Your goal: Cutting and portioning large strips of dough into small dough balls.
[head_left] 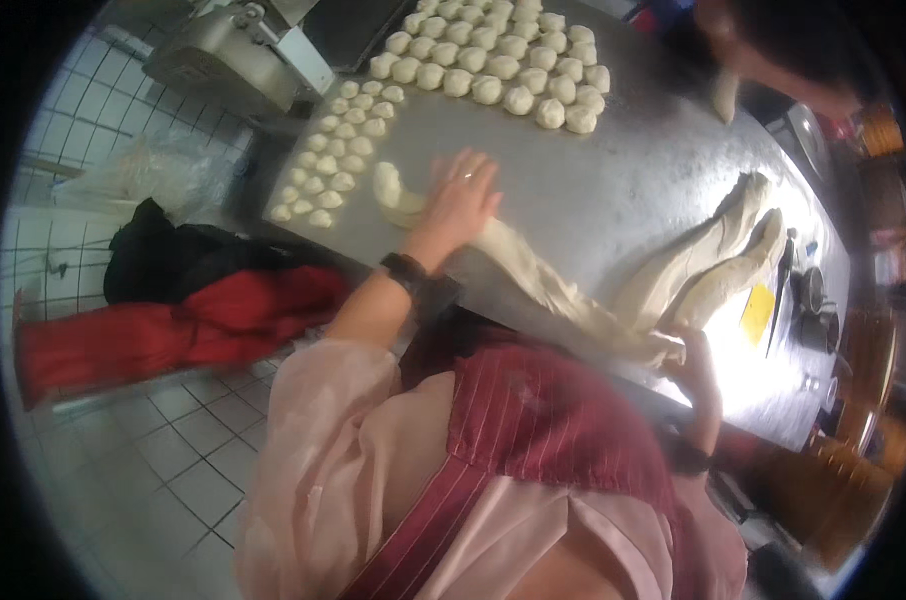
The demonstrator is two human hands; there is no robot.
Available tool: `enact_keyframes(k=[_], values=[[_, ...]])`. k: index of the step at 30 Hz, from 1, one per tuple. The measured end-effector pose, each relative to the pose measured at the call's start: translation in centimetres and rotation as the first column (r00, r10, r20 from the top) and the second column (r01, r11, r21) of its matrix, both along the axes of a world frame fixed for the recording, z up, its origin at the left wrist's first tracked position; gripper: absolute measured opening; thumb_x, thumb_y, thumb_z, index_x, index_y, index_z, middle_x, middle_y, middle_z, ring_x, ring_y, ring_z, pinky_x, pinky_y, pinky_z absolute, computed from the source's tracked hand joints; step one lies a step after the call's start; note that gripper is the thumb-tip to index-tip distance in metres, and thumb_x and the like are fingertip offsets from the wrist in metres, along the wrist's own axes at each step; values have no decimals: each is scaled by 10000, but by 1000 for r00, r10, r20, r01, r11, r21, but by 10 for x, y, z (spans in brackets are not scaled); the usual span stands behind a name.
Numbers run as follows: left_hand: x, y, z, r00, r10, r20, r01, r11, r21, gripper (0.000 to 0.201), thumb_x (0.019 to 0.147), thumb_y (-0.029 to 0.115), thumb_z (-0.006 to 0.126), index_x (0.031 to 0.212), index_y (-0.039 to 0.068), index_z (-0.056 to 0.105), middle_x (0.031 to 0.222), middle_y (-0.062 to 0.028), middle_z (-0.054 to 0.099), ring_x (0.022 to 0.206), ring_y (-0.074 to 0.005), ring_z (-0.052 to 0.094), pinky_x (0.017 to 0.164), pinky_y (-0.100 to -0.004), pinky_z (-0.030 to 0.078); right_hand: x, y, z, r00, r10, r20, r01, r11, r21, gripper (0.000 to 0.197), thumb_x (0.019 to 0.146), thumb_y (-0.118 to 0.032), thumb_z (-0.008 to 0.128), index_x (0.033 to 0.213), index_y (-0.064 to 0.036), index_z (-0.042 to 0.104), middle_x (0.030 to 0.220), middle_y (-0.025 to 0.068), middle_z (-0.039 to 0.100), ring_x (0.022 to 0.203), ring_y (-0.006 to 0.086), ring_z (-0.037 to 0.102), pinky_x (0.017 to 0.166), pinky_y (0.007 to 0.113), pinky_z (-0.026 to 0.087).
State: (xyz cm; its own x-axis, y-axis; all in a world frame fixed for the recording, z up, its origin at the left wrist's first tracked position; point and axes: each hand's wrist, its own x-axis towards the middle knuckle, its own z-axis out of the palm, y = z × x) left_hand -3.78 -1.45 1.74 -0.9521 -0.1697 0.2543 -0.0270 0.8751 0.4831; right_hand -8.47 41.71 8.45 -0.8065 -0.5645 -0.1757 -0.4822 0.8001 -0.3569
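A long rope of pale dough (553, 290) runs slantwise along the near side of the metal table, its far-left end curving up beyond my left hand. My left hand (461, 200) lies over the rope near that end, fingers stretched out and pointing away from me. At the rope's near-right end, my right hand (695, 365) has its fingers closed around the dough; part of the grip is hidden in glare. Two thick lengths of dough, a longer one (698, 245) and a nearer one (738, 275), lie just beyond my right hand.
Rows of large dough balls (488, 65) and smaller dough pieces (338, 150) cover the table's far and left parts. A yellow scraper (758, 314), a dark slim tool (781, 290) and small dark cups (818, 315) sit at the right. Another person's blurred arm (783, 60) appears far right.
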Motion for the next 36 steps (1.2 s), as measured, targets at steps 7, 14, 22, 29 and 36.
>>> enact_keyframes(k=[7,14,22,29,36], values=[[108,-8,-7,999,-52,9,52,979,-197,438,876,238,515,1284,79,514,1332,-107,491,1267,-305,411,1076,-497,249,-44,-162,32,998,-63,-5,58,947,-317,455,858,-178,620,1292,-134,489,1269,153,503,1165,303,505,968,396,430],[38,-29,-12,996,-86,8,86,974,-211,388,865,227,532,1225,82,546,1337,-86,488,1252,-291,431,1076,-508,242,3,-296,-93,944,205,-258,-295,873,-387,441,904,-269,542,1288,-62,477,1325,173,450,1228,360,422,1013,512,338],[20,-102,-5,998,8,68,17,930,-368,389,931,315,464,1216,71,566,1260,-111,559,1220,-291,472,1082,-530,219,14,-333,-80,938,87,-336,-141,980,-138,462,917,-358,493,1290,-86,482,1347,135,448,1274,291,391,1065,527,246],[85,-108,-19,961,-277,-7,262,918,-298,398,907,306,463,1230,98,567,1310,-105,522,1230,-304,459,1079,-549,218,57,-296,-84,773,566,-286,-628,749,-214,500,910,-370,517,1357,-162,427,1385,119,425,1287,287,399,1099,541,224],[23,-103,-2,977,-207,-42,200,971,-133,434,909,299,508,1287,86,492,1277,-135,530,1215,-315,465,1072,-542,245,-8,-283,-75,951,-304,-52,263,887,-379,526,884,-299,590,1336,-91,421,1312,201,451,1203,366,440,1035,439,354]])
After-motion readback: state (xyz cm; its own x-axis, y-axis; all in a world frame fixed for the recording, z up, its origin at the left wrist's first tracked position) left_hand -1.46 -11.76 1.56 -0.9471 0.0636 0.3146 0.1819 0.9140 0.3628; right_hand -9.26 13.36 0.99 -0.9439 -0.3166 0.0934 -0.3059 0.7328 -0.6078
